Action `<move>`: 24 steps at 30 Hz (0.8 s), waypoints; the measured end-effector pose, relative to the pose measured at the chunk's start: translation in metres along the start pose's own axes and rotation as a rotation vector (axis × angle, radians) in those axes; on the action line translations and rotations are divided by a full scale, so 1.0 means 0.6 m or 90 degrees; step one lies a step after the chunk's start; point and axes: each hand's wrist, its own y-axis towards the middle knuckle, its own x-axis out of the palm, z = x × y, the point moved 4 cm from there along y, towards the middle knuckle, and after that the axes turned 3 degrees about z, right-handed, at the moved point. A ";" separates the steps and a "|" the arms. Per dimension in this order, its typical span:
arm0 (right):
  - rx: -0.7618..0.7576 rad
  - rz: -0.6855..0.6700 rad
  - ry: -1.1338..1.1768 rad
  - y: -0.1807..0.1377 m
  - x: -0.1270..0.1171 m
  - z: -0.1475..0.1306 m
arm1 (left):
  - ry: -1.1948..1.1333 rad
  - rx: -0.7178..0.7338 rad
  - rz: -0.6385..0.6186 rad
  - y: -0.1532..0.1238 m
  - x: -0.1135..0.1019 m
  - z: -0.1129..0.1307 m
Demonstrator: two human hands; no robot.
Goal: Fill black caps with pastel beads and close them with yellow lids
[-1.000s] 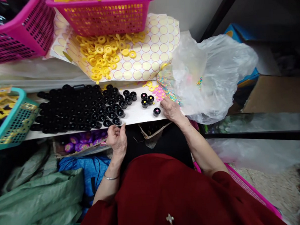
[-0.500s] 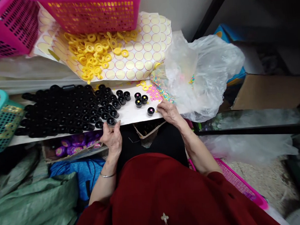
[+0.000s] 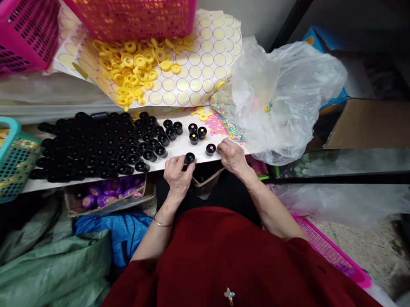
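Observation:
My left hand (image 3: 177,173) is at the front edge of the white board (image 3: 177,148), its fingers closed on a small black cap (image 3: 190,158). My right hand (image 3: 231,155) rests beside another black cap with a pink bead in it (image 3: 210,148), fingers curled; whether it holds a bead I cannot make out. Three more filled caps (image 3: 194,131) stand just behind. A large cluster of black caps (image 3: 96,144) covers the board's left part. Loose pastel beads (image 3: 224,125) spill from a clear plastic bag (image 3: 284,95).
Yellow rings (image 3: 136,70) lie piled on a sticker sheet (image 3: 201,67). Pink baskets (image 3: 134,14) stand at the back, a teal basket (image 3: 6,162) at the left. Purple items (image 3: 104,192) sit in a box below the board. A cardboard box (image 3: 370,123) is at the right.
My left hand took a black cap from the cluster's front edge and moved it right, close to my right hand. My right hand stayed by the beads.

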 end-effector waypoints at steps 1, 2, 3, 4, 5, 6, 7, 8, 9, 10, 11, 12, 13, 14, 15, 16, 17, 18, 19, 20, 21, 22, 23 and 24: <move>0.010 0.029 0.009 -0.001 -0.004 0.000 | -0.004 0.019 0.000 0.004 0.006 0.006; 0.020 0.071 0.024 -0.003 -0.012 -0.002 | -0.010 0.034 -0.011 0.006 0.013 0.012; 0.028 0.119 0.042 -0.005 -0.021 -0.007 | -0.016 0.046 -0.027 0.008 0.019 0.016; 0.026 0.163 0.061 -0.007 -0.030 -0.016 | -0.021 0.055 -0.045 0.009 0.025 0.019; 0.013 0.196 0.078 -0.009 -0.039 -0.029 | -0.024 0.063 -0.059 0.009 0.029 0.022; -0.011 0.213 0.090 -0.010 -0.045 -0.045 | -0.026 0.068 -0.065 0.008 0.032 0.023; -0.041 0.214 0.095 -0.011 -0.048 -0.064 | -0.028 0.070 -0.065 0.007 0.033 0.024; -0.070 0.203 0.090 -0.010 -0.048 -0.084 | -0.030 0.070 -0.063 0.006 0.034 0.023; -0.092 0.187 0.076 -0.010 -0.046 -0.102 | -0.033 0.070 -0.059 0.004 0.035 0.023; -0.106 0.171 0.054 -0.009 -0.040 -0.118 | -0.035 0.070 -0.052 0.003 0.035 0.021; -0.109 0.159 0.028 -0.008 -0.033 -0.130 | -0.037 0.071 -0.047 0.001 0.036 0.020; -0.104 0.152 0.002 -0.007 -0.026 -0.139 | -0.040 0.075 -0.043 0.000 0.037 0.019; -0.094 0.147 -0.023 -0.007 -0.018 -0.144 | -0.042 0.081 -0.038 -0.001 0.038 0.017; -0.084 0.142 -0.043 -0.007 -0.011 -0.147 | -0.044 0.085 -0.034 -0.002 0.039 0.016; -0.073 0.137 -0.059 -0.007 -0.004 -0.148 | -0.044 0.087 -0.030 -0.003 0.040 0.014; -0.062 0.131 -0.070 -0.006 0.001 -0.147 | -0.042 0.088 -0.029 -0.004 0.041 0.013; -0.052 0.124 -0.078 -0.006 0.004 -0.147 | -0.038 0.087 -0.027 -0.004 0.042 0.011; -0.043 0.115 -0.084 -0.005 0.007 -0.146 | -0.035 0.089 -0.023 -0.005 0.042 0.011; -0.034 0.106 -0.087 -0.004 0.008 -0.145 | -0.033 0.092 -0.018 -0.005 0.042 0.010; -0.024 0.097 -0.089 -0.003 0.008 -0.144 | -0.033 0.095 -0.013 -0.005 0.043 0.010; -0.015 0.090 -0.091 -0.001 0.007 -0.144 | -0.033 0.099 -0.008 -0.005 0.042 0.010; -0.007 0.082 -0.094 0.000 0.007 -0.144 | -0.034 0.101 -0.008 -0.006 0.042 0.010; -0.001 0.075 -0.097 0.000 0.006 -0.145 | -0.037 0.100 -0.010 -0.006 0.043 0.009; 0.003 0.070 -0.100 0.001 0.005 -0.145 | -0.040 0.096 -0.015 -0.006 0.043 0.009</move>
